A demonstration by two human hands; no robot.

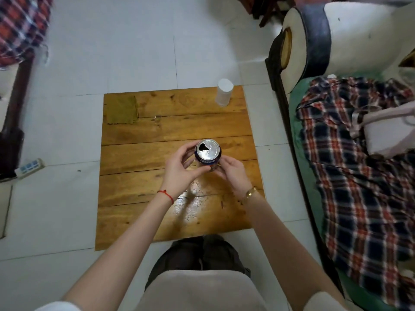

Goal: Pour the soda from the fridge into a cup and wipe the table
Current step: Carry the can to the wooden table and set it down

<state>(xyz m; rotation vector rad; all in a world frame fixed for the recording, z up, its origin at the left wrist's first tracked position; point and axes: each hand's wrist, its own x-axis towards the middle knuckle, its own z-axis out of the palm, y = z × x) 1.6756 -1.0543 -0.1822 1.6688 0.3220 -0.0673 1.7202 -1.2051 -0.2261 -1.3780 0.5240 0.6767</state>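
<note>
Blue can (208, 156); two hands; one cup (224, 92)

A single wide-angle view is given, taken from the wearer's head and aimed forward and steeply down. The table (175, 135) is seen almost from above, at arm's reach, with the floor (125, 48) around it. Straight lines are bent toward the edges. No second view is provided.

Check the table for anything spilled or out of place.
A wet, shiny patch of droplets lies on the wooden table, near its front edge below both hands. The can is already open. The white cup and the cloth sit at the far corners.
</note>
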